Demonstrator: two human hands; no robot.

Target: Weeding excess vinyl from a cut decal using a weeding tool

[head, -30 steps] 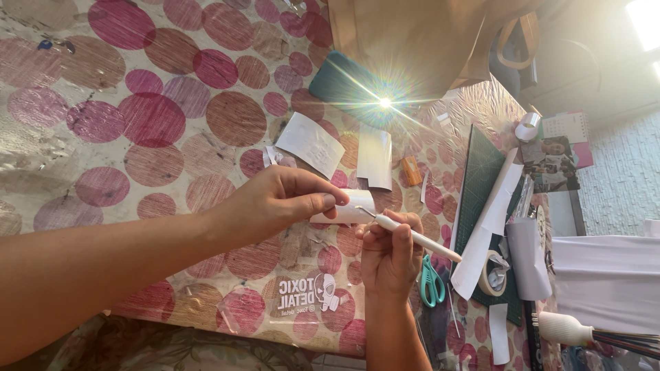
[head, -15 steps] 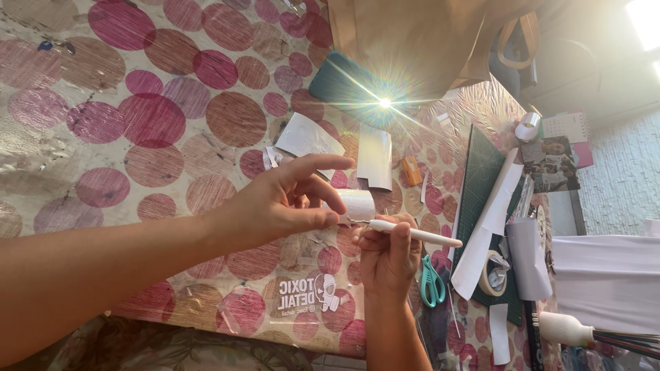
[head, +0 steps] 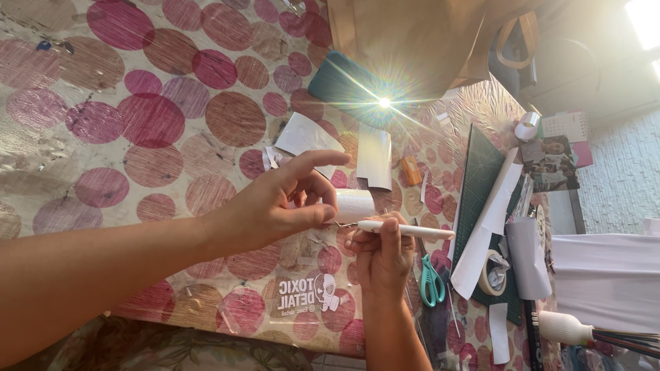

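My left hand [head: 275,206] reaches in from the left and pinches a small curled piece of white paper [head: 355,204] between thumb and fingers, with the index finger stretched out above it. My right hand [head: 381,257] comes up from the bottom edge, shut on a slim white pen-shaped craft tool [head: 409,229]. The tool lies level, and its metal tip touches the lower edge of the paper piece. Both hands hover over a table cover with pink and brown circles [head: 151,117].
Two loose white paper pieces [head: 375,156] lie behind the hands. Teal-handled scissors [head: 432,282], a tape roll [head: 493,271], a green cutting mat [head: 481,172] and rolled white sheets sit to the right. A teal flat object [head: 344,86] under glare and a brown paper bag [head: 412,41] are at the back.
My left hand has opened its fingers and stretched out the index finger, uncovering the paper piece. The right hand with the tool has levelled out and stayed under the paper.
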